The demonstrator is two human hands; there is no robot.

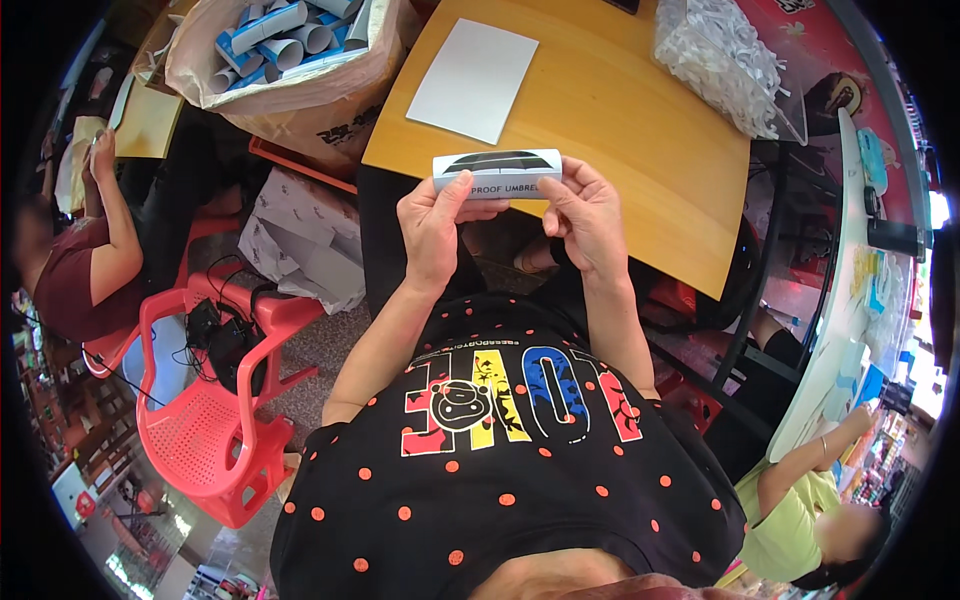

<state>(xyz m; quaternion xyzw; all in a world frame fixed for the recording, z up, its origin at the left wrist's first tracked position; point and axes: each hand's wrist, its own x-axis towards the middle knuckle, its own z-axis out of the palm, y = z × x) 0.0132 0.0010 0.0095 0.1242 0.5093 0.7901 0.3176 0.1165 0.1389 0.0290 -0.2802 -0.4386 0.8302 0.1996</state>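
Observation:
Between my two hands, just off the near edge of the wooden table (600, 130), is a rolled paper sleeve (500, 163), white and grey with a dark umbrella picture. My left hand (437, 225) grips its left end, thumb on the front and fingers behind. At the other end, my right hand (585, 210) pinches the sleeve with thumb and forefinger. Beyond it on the tabletop lies a flat white stack of paper sheets (478, 80).
A large sack (290, 115) full of blue-and-white paper tubes (275, 35) stands at the far left. Clear bags of white strips (720, 65) sit at the table's far right. A red plastic chair (205, 430) is left of me. Other people (75, 255) work on both sides.

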